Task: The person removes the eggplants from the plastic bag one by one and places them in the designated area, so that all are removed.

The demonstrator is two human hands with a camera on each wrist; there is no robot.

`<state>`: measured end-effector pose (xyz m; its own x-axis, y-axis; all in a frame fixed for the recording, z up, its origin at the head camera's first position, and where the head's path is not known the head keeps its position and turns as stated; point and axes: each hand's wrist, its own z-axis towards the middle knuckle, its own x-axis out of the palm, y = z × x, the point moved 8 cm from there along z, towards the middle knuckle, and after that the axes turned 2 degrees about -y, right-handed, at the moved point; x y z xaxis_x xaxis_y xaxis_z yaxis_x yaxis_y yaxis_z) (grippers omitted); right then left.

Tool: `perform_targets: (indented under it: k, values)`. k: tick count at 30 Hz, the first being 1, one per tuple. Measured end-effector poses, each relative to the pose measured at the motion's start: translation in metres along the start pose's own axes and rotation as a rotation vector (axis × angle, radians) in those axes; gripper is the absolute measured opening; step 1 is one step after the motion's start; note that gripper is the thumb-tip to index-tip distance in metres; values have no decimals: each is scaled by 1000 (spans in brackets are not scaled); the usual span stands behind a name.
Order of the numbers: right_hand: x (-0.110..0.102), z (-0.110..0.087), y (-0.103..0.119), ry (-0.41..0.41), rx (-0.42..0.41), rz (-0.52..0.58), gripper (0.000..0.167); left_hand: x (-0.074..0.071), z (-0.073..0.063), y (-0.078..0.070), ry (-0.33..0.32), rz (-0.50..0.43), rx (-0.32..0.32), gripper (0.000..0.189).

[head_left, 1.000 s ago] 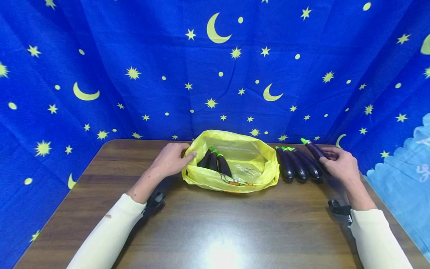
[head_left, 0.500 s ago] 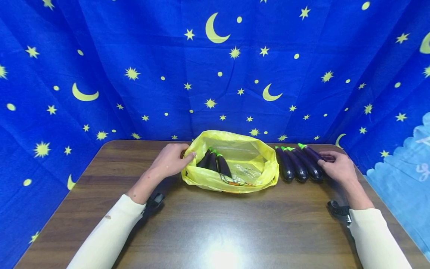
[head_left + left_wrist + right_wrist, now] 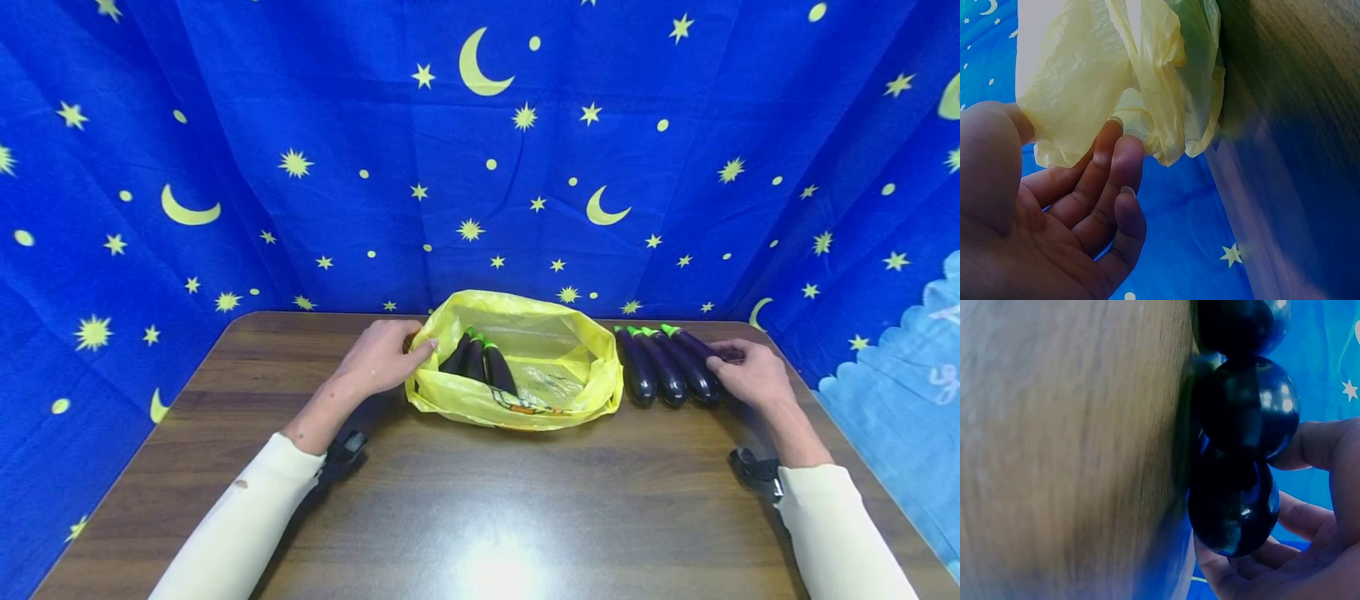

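A yellow plastic bag (image 3: 465,410) stands on the table with its mouth spread wide, and three eggplants (image 3: 476,360) lean inside at its left. My left hand (image 3: 382,354) pinches the bag's left rim; in the left wrist view the thumb and the curled fingers (image 3: 1107,156) are on the yellow plastic (image 3: 1079,81). Right of the bag, several dark eggplants (image 3: 637,371) with green caps lie side by side. My right hand (image 3: 753,373) grips the rightmost eggplant (image 3: 1233,509), which touches its neighbour (image 3: 1250,406) in the right wrist view.
The wooden table (image 3: 450,483) reaches back to a blue curtain (image 3: 360,217) with moons and stars. A light blue cloth (image 3: 907,400) hangs at the right. Black wrist straps (image 3: 757,473) sit at both cuffs.
My right hand has lowered the eggplant it holds and shifted it left, against the others in the row. My left hand and the bag have stayed in place.
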<state>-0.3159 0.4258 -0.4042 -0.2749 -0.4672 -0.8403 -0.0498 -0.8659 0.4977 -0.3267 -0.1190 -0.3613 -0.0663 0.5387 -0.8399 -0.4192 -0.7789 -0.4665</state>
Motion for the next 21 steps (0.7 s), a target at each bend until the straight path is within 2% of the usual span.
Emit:
perform_targets:
  k: [13, 17, 21]
  values:
    - [4, 1, -2, 4, 4, -10, 46, 1, -1, 0, 4, 6, -9, 25]
    - [-2, 0, 2, -35, -13, -18, 48, 1, -1, 0, 3, 7, -4, 25]
    - [-13, -2, 16, -85, -31, -9, 45, 0, 0, 0, 1, 9, -3, 25]
